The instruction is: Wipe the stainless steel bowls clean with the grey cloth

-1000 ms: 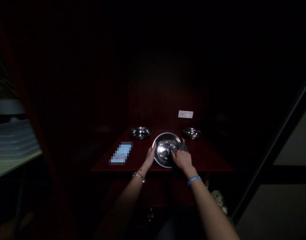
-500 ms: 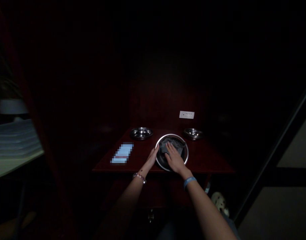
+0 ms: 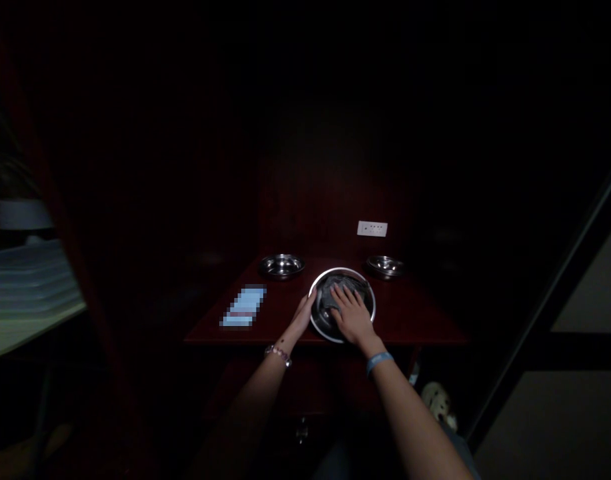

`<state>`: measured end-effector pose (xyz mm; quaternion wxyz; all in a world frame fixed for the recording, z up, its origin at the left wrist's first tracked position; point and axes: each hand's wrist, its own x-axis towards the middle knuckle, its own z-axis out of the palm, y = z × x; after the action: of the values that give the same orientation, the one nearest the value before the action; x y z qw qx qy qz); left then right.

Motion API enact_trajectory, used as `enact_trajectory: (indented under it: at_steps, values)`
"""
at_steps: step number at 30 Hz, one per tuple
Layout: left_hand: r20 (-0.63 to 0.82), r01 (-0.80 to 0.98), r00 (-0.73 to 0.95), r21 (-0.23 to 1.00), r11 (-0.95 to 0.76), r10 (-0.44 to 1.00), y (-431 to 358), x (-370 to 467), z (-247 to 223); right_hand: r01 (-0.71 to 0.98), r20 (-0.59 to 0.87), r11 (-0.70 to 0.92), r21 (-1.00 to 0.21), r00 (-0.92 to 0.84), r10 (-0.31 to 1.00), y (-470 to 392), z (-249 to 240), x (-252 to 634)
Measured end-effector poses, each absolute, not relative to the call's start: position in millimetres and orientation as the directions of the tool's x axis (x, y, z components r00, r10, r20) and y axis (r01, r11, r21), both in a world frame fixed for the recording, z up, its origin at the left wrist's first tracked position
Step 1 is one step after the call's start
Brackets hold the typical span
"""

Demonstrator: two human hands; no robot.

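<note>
A round, shiny metal bowl (image 3: 330, 328) with a pale rim is on the dark red table, tilted slightly towards me. My left hand (image 3: 302, 315) grips the bowl's left rim, with its fingers up along the edge and the thumb side hard to make out. Inside the bowl lies a grey cloth (image 3: 330, 293), bunched. My right hand (image 3: 354, 313) lies flat on that cloth with the fingers spread, pressing it against the inner surface. Part of the cloth is hidden under the palm.
On the table (image 3: 415, 320), one metal bowl (image 3: 282, 267) stands at the back left and more metal dishes (image 3: 385, 267) at the back right. A blurred-out bright rectangle (image 3: 244, 307) lies at left. A white socket (image 3: 372, 229) is on the back wall. Below is a drawer knob (image 3: 302, 432).
My right hand has shifted slightly to the right, its fingers more spread. The cloth has moved and bunched differently inside the bowl. My left hand keeps its place at the rim.
</note>
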<state>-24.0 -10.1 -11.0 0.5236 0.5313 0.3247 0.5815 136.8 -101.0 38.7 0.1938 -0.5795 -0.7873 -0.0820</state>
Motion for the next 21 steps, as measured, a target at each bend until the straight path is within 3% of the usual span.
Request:
enact_trajectory:
  at_steps: [11,13,17,21]
  values:
    - [0.245,-0.212,0.112,0.953,-0.217,0.963,-33.5,-25.8,8.3,0.998,0.299,-0.068,0.011,0.061,0.952,-126.9,60.7,121.6]
    - [0.238,-0.212,0.114,0.954,-0.21,0.965,-31.9,-25.8,6.5,0.994,0.222,-0.112,0.011,0.107,0.969,-136.0,67.9,110.0]
    - [0.242,-0.22,0.095,0.951,-0.216,0.966,-26.3,-25.4,1.1,0.999,0.128,-0.039,0.008,0.038,0.991,-149.9,77.6,91.8]
    - [0.229,-0.244,0.071,0.948,-0.206,0.971,-24.0,-25.8,-0.7,0.993,0.118,0.083,-0.084,-0.073,0.99,-152.7,76.5,87.0]
